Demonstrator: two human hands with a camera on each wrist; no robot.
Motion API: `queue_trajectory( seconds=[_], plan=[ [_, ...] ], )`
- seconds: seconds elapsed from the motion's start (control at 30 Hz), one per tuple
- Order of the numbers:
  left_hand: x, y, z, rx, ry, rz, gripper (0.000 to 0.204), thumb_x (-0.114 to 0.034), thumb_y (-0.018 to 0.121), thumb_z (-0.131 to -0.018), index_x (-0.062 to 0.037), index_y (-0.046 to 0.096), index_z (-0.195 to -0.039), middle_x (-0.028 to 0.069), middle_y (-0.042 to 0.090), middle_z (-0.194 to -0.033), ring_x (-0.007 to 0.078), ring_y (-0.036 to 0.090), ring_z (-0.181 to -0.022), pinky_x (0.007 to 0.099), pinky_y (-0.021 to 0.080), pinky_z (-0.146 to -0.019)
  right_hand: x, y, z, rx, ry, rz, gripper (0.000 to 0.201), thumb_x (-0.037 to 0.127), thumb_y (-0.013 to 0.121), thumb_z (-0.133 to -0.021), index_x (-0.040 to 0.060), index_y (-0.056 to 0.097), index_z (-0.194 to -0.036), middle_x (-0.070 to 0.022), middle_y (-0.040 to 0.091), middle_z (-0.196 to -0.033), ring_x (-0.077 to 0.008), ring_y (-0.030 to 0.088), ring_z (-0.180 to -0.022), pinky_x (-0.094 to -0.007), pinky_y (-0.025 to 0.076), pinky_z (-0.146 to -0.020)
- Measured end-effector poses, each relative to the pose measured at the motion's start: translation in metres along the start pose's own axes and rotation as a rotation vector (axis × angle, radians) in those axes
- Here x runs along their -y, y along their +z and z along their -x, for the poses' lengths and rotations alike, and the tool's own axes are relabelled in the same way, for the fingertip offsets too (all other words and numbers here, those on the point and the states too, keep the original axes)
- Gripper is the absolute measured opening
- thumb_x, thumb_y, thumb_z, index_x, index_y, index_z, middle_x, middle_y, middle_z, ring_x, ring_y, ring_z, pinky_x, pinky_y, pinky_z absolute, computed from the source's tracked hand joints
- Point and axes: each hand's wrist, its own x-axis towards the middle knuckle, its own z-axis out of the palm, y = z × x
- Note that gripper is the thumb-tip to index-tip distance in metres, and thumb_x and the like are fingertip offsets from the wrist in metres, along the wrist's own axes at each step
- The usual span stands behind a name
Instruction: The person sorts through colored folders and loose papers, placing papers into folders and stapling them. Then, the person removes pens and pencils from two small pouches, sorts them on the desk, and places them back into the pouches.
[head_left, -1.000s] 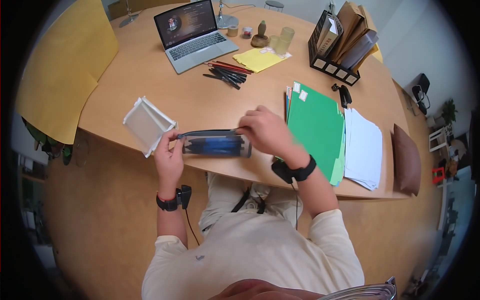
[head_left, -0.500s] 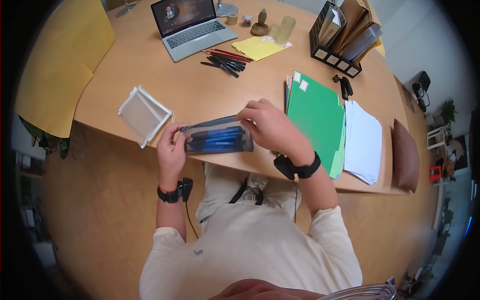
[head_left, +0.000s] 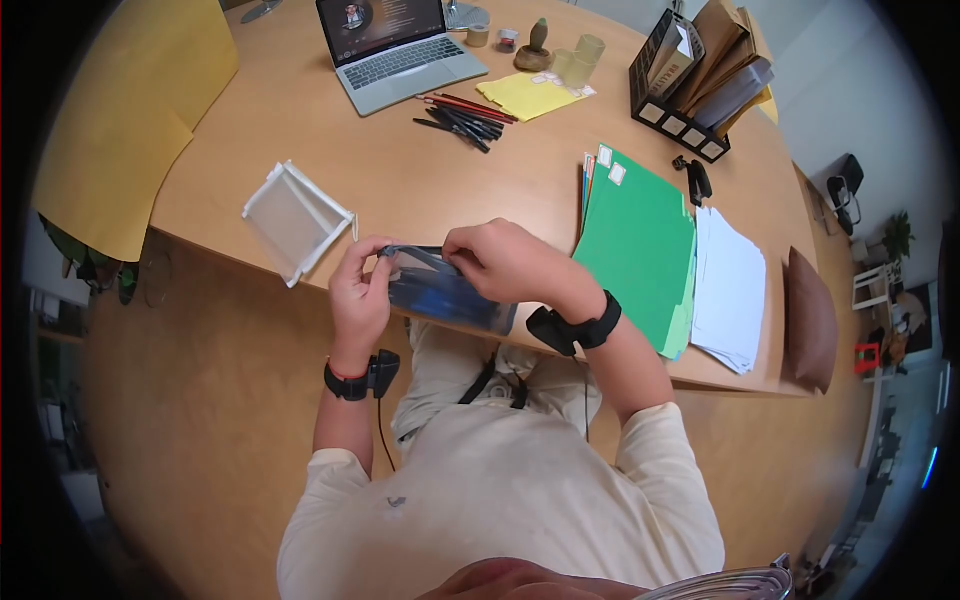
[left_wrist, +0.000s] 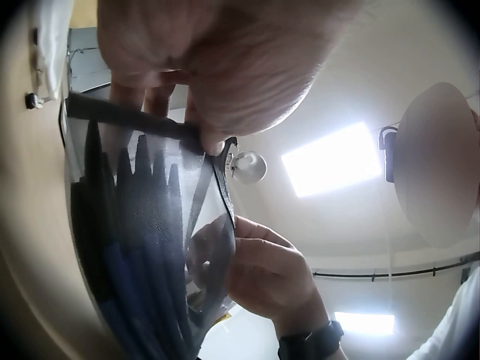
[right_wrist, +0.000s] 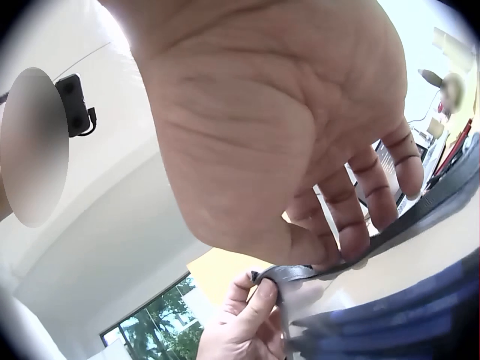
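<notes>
Straddling the near edge of the worktop (head_left: pixel 210 190), the pen-filled pouch (head_left: pixel 445 303) extended its long axis rightward from the left hand (head_left: pixel 358 298), whose fingers pinched one corner; the right hand (head_left: pixel 508 262) pinched its top.

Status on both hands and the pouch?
Left hand pinching pouch by a top corner. Right hand pinching its top edge. Blue pens inside. White case nearby, apparently not in the way.
</notes>
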Motion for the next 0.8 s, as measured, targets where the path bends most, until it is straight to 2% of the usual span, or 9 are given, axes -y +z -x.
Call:
queue_trajectory(
  seconds=[0.03, 0.13, 0.23, 0.33, 0.43, 0.53, 0.63, 0.73, 0.8],
  plan=[
    [0.0, 0.002, 0.0, -0.002, -0.01, 0.015, 0.018, 0.006, 0.06, -0.106, 0.0012, 0.067, -0.121, 0.0063, 0.072, -0.114, 0.0092, 0.068, -0.097, 0.0231, 0.057, -0.083, 0.0, 0.003, 0.0, 0.008, 0.055, -0.029, 0.019, 0.009, 0.07, -0.089, 0.0032, 0.077, -0.106, -0.0181, 0.078, -0.104, -0.0391, 0.073, -0.099, -0.0474, 0.057, -0.09],
    [-0.001, 0.007, 0.0, 0.004, -0.018, 0.034, 0.018, 0.006, 0.06, -0.106, 0.0018, 0.066, -0.121, 0.0056, 0.072, -0.11, 0.0102, 0.069, -0.097, 0.0237, 0.057, -0.082, -0.014, 0.016, 0.001, -0.066, -0.027, 0.017, 0.024, 0.014, 0.071, -0.088, 0.0017, 0.077, -0.108, -0.0199, 0.078, -0.106, -0.0401, 0.074, -0.102, -0.0473, 0.058, -0.091],
    [-0.005, 0.012, -0.002, 0.023, 0.002, 0.021, 0.017, 0.007, 0.06, -0.105, 0.0026, 0.066, -0.12, 0.0063, 0.072, -0.108, 0.0114, 0.069, -0.096, 0.025, 0.057, -0.083, -0.015, 0.021, -0.003, 0.066, 0.037, 0.048, 0.034, 0.02, 0.076, -0.083, 0.0008, 0.078, -0.11, -0.0205, 0.078, -0.099, -0.041, 0.075, -0.096, -0.0476, 0.059, -0.089],
    [-0.007, 0.021, -0.002, 0.046, 0.013, -0.007, 0.016, 0.008, 0.06, -0.103, 0.0034, 0.067, -0.118, 0.008, 0.072, -0.106, 0.0133, 0.069, -0.094, 0.0269, 0.057, -0.083, -0.008, 0.023, -0.007, 0.217, 0.043, 0.191, 0.035, 0.024, 0.077, -0.078, -0.0004, 0.077, -0.104, -0.0221, 0.077, -0.097, -0.0421, 0.074, -0.091, -0.0484, 0.059, -0.085],
    [-0.006, 0.029, -0.001, 0.052, 0.041, -0.064, 0.016, 0.009, 0.062, -0.101, 0.0035, 0.067, -0.115, 0.0095, 0.072, -0.103, 0.0153, 0.07, -0.093, 0.0286, 0.057, -0.084, -0.005, 0.038, -0.016, 0.316, 0.16, 0.259, 0.032, 0.025, 0.075, -0.076, 0.0014, 0.075, -0.098, -0.022, 0.077, -0.094, -0.0422, 0.074, -0.092, -0.0485, 0.059, -0.083],
    [-0.004, 0.032, -0.003, 0.034, 0.036, -0.03, 0.017, 0.009, 0.061, -0.101, 0.003, 0.067, -0.116, 0.009, 0.071, -0.103, 0.015, 0.069, -0.094, 0.0283, 0.057, -0.085, -0.014, 0.06, -0.02, 0.266, 0.143, 0.101, 0.024, 0.019, 0.073, -0.079, 0.0022, 0.072, -0.096, -0.0218, 0.076, -0.094, -0.042, 0.073, -0.094, -0.0478, 0.058, -0.083],
    [-0.004, 0.032, -0.006, 0.042, 0.075, -0.082, 0.018, 0.009, 0.06, -0.102, 0.0024, 0.066, -0.117, 0.0081, 0.071, -0.105, 0.0134, 0.069, -0.095, 0.0272, 0.057, -0.086, -0.033, 0.094, -0.029, 0.096, -0.082, -0.123, 0.028, 0.018, 0.071, -0.08, 0.0041, 0.075, -0.104, -0.023, 0.077, -0.097, -0.0435, 0.073, -0.094, -0.0483, 0.059, -0.083],
    [-0.008, 0.038, -0.009, -0.028, 0.089, -0.088, 0.016, 0.008, 0.064, -0.098, 0.0017, 0.068, -0.113, 0.0113, 0.072, -0.1, 0.0177, 0.07, -0.091, 0.0302, 0.056, -0.084, -0.03, 0.113, -0.031, -0.077, 0.007, -0.226, 0.034, 0.018, 0.071, -0.083, 0.005, 0.072, -0.115, -0.0228, 0.077, -0.1, -0.0436, 0.073, -0.096, -0.0475, 0.058, -0.083],
    [-0.011, 0.041, -0.011, -0.043, 0.096, -0.078, 0.017, 0.008, 0.065, -0.098, 0.0014, 0.068, -0.113, 0.0127, 0.073, -0.101, 0.0201, 0.071, -0.093, 0.0319, 0.056, -0.085, -0.036, 0.115, -0.036, -0.127, -0.048, -0.286, 0.034, 0.018, 0.071, -0.086, 0.0044, 0.07, -0.117, -0.0203, 0.077, -0.103, -0.0388, 0.074, -0.098, -0.0449, 0.058, -0.085]
  ],
)
